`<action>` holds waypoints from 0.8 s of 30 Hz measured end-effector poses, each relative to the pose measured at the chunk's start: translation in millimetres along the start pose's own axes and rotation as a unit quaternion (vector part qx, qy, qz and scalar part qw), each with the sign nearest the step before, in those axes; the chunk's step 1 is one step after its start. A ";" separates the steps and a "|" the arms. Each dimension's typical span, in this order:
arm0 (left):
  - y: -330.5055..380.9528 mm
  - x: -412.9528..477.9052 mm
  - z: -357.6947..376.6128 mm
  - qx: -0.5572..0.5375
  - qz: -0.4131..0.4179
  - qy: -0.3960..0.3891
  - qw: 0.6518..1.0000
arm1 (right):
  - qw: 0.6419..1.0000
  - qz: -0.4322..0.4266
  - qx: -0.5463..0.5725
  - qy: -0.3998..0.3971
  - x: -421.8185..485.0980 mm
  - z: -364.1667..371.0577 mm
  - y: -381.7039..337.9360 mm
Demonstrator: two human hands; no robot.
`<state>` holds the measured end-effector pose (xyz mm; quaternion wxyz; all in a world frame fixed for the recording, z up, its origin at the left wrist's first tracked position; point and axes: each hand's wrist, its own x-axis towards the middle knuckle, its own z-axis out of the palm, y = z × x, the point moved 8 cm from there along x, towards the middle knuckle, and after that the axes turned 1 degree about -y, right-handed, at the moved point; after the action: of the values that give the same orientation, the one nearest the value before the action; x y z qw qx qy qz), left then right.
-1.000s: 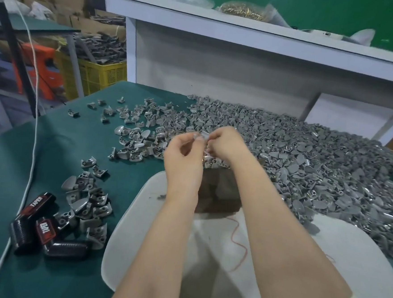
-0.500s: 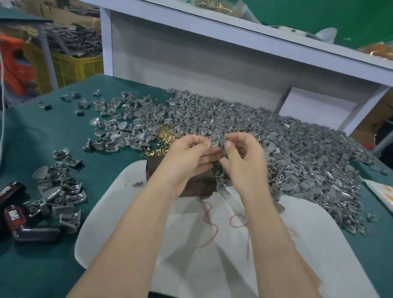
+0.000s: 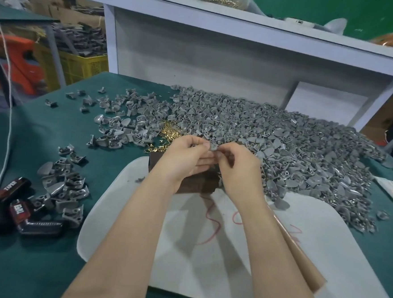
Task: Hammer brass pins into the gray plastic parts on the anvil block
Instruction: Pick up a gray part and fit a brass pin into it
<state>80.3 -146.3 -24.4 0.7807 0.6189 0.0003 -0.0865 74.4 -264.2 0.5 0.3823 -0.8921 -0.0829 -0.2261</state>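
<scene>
My left hand and my right hand meet above the dark brown anvil block. Between their fingertips they pinch one small gray plastic part; whether a pin is in it I cannot tell. A little heap of brass pins lies just behind the block to the left. A big pile of gray plastic parts spreads across the back and right of the green table. No hammer shows.
The block stands on a white mat with red scribbles. A small group of gray parts and black-and-red cases lie at the left. A white cable runs down the left edge. White shelving closes the back.
The camera has swung right and down, so the block and hands sit more central. Both hands stay together on the gray part, lowered slightly toward the block.
</scene>
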 end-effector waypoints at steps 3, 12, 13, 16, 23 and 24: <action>-0.4 0.7 -1.1 0.031 0.002 0.005 1.000 | 1.000 -0.019 -0.009 -0.004 -0.1 0.0 -3.5; 19.2 0.5 -19.4 0.410 0.136 0.131 0.893 | 0.982 0.125 0.140 0.032 2.4 -2.0 19.1; 17.3 0.6 -18.3 0.443 0.130 0.128 0.878 | 0.981 0.127 0.145 0.021 1.9 1.2 18.6; 12.7 -0.8 -14.2 0.511 0.107 0.122 0.844 | 0.986 0.111 0.123 0.002 0.6 7.1 15.3; 12.3 0.7 -16.1 0.538 0.090 0.127 0.828 | 0.997 0.062 0.025 -0.041 -2.1 22.8 8.8; 12.1 0.8 -16.1 0.538 0.089 0.126 0.829 | 0.997 0.066 0.018 -0.047 -2.4 24.8 10.3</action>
<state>84.5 -128.3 -16.6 0.3222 0.9437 -0.0031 0.0755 84.0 -253.4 -22.3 0.4082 -0.8981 -0.0456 -0.1571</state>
